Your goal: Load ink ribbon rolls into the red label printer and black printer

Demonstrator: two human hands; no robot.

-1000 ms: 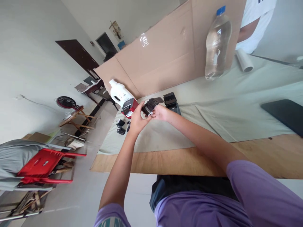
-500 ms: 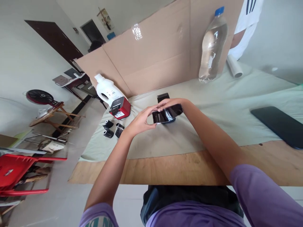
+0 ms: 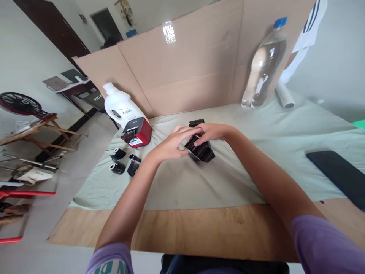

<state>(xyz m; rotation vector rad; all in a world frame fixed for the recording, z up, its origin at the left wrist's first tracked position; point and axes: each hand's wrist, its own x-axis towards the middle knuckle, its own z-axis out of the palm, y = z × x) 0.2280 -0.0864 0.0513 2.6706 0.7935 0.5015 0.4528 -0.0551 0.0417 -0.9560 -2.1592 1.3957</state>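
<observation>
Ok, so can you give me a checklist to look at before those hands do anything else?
1. Right hand on the black film: ok, thumb resting on it.
2. Left hand at the film too: ok, at its left end.
3. Dark box lined up underneath: cannot tell, the hands and film hide most of it.
4. Black rolls away from the fingers: ok, they're left of the left arm.
5. Blue cap on the bottle: ok.

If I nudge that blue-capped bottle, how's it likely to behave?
The bottle looks mostly full, so it's probably heavy. Tall and narrow, it may tip if pushed high. Its smooth, shiny surface could feel slippery.
</observation>
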